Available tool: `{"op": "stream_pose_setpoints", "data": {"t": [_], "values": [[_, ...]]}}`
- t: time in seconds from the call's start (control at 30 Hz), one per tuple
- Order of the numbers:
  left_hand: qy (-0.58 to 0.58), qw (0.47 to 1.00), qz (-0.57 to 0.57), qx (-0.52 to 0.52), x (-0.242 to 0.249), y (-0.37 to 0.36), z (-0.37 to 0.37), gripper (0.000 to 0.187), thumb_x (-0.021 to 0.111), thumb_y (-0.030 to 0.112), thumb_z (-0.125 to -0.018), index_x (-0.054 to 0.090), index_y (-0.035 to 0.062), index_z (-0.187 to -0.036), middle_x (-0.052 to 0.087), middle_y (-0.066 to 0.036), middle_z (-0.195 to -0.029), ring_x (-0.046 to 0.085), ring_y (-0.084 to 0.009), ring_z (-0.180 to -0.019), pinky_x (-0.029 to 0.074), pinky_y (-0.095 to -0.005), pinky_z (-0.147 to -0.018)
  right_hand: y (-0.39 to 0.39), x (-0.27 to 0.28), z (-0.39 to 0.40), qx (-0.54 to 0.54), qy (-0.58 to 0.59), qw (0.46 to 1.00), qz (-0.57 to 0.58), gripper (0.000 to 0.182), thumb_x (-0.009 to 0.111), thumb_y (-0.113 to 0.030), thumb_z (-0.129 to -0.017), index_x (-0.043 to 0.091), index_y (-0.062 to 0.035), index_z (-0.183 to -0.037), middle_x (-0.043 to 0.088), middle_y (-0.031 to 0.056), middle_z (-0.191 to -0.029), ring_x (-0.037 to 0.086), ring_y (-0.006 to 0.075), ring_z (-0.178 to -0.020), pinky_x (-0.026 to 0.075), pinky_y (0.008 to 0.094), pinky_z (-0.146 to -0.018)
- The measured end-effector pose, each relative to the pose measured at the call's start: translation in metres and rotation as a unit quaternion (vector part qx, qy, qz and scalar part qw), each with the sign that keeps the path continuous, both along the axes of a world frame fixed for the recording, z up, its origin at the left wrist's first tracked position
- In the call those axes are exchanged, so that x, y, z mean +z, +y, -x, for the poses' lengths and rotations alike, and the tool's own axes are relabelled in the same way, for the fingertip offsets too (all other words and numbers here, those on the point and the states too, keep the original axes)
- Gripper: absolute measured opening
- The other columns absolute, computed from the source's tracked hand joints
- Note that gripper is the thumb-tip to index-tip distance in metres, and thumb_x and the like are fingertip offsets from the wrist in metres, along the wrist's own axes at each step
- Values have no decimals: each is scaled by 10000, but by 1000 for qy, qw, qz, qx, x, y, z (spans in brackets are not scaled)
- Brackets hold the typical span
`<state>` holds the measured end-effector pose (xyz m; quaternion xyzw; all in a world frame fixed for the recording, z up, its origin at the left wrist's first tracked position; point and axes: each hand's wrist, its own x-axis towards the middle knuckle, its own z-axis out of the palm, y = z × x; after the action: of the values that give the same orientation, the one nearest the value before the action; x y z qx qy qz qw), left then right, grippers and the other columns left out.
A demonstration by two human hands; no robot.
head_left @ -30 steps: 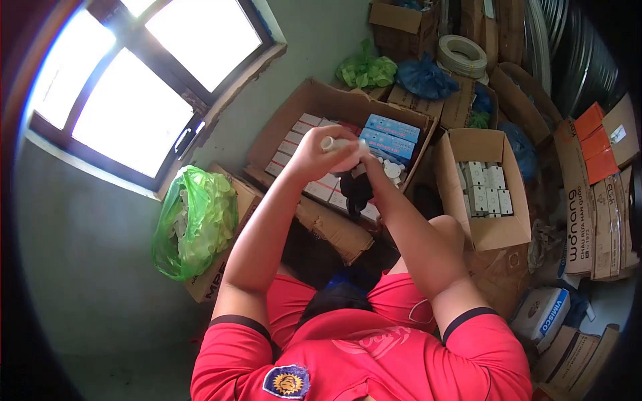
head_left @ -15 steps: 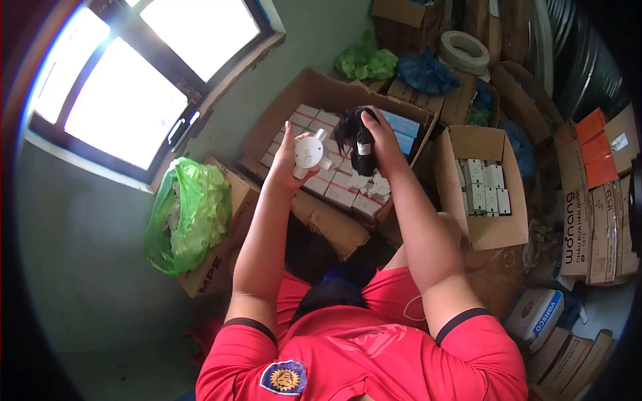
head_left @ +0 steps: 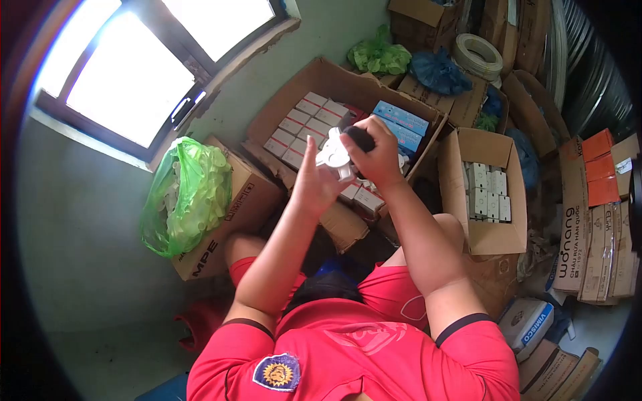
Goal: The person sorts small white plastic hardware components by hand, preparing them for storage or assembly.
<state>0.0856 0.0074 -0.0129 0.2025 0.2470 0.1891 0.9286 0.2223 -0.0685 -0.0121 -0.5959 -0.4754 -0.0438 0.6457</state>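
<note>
My left hand [head_left: 315,182] is closed around a white round junction box [head_left: 334,152] with short pipe stubs, its thumb pointing up. My right hand [head_left: 380,155] grips a dark bundled cloth [head_left: 362,138] and holds it against the box's right side. Most of the cloth is hidden behind the fingers. Both hands are over a large open carton [head_left: 277,95] of small white boxes [head_left: 311,127] with red stripes. Blue boxes [head_left: 401,121] lie at its right side, and white fittings partly show below my right hand.
Left of the carton, a green bag of clear fittings [head_left: 194,197] sits on an MPE carton [head_left: 234,220]. To the right stands an open carton [head_left: 493,234] of white switch boxes [head_left: 488,190]. Behind are a blue bag [head_left: 438,72] and a coil [head_left: 478,55]. A window [head_left: 134,73] is at upper left.
My hands have come together, and the dark cloth now presses against the junction box. The left hand moved right, and the view shifted slightly.
</note>
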Motion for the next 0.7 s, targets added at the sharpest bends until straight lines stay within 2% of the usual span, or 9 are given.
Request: {"op": "stream_pose_setpoints", "data": {"t": [0.07,0.17,0.27,0.4,0.43,0.53,0.63,0.67,0.7], "values": [[15,992,-47,112,-7,-10,-5,517,580,551,-992,558,100,-1245,663,-65,-1152,653,-206,-1022,549,-433,-868,-1,-2,10,10,-34,999,-3,304,804,-296,-833,630,-50,-873,633,135,-817,631,335,-737,512,404,-675],[29,957,-183,221,-27,0,-12,305,713,309,-968,521,82,-1033,672,-88,-962,666,-151,-765,564,-294,-616,5,-4,17,-5,8,999,35,295,775,-298,-856,625,-44,-871,639,157,-818,638,352,-732,510,419,-675],[64,910,-306,271,-11,-14,-13,283,755,186,-934,512,60,-1004,668,-102,-858,660,-139,-708,554,-291,-594,3,-9,12,27,120,988,94,347,707,-341,-906,618,-10,-855,641,211,-788,644,381,-735,497,431,-679],[195,779,-559,208,-3,-10,-7,310,822,173,-855,560,15,-905,634,-76,-797,622,-111,-705,499,-276,-550,0,-22,1,92,226,961,132,428,620,-403,-956,629,17,-879,642,152,-772,648,255,-764,490,401,-705],[138,799,-562,165,10,-11,-5,298,815,161,-864,560,18,-920,661,-75,-805,646,-104,-666,507,-248,-518,2,-29,-1,122,271,946,129,434,603,-412,-966,643,18,-920,658,113,-794,648,223,-779,497,386,-713],[117,703,-697,80,21,8,-8,284,822,147,-849,579,21,-926,651,-43,-789,635,-88,-728,501,-259,-585,11,-51,9,83,513,853,53,422,597,-430,-960,667,-22,-1040,673,35,-880,648,179,-788,510,334,-692],[150,700,-689,-116,59,15,2,319,853,138,-797,601,17,-948,663,-54,-817,633,-99,-755,506,-282,-640,-9,-54,-5,283,554,769,146,410,607,-429,-943,661,-78,-1148,670,12,-932,655,149,-791,516,294,-667],[117,634,-754,-123,52,23,2,402,869,156,-760,603,29,-1034,674,-72,-838,641,-112,-775,521,-301,-683,-4,-69,-12,308,574,735,189,381,627,-430,-925,669,-124,-1148,674,20,-924,662,132,-791,518,288,-646],[105,654,-742,-99,54,21,3,429,869,172,-762,597,35,-1065,676,-76,-841,643,-118,-783,523,-304,-694,-1,-70,-9,311,600,717,170,381,627,-436,-928,668,-127,-1148,677,21,-921,664,136,-788,521,291,-647]]}}
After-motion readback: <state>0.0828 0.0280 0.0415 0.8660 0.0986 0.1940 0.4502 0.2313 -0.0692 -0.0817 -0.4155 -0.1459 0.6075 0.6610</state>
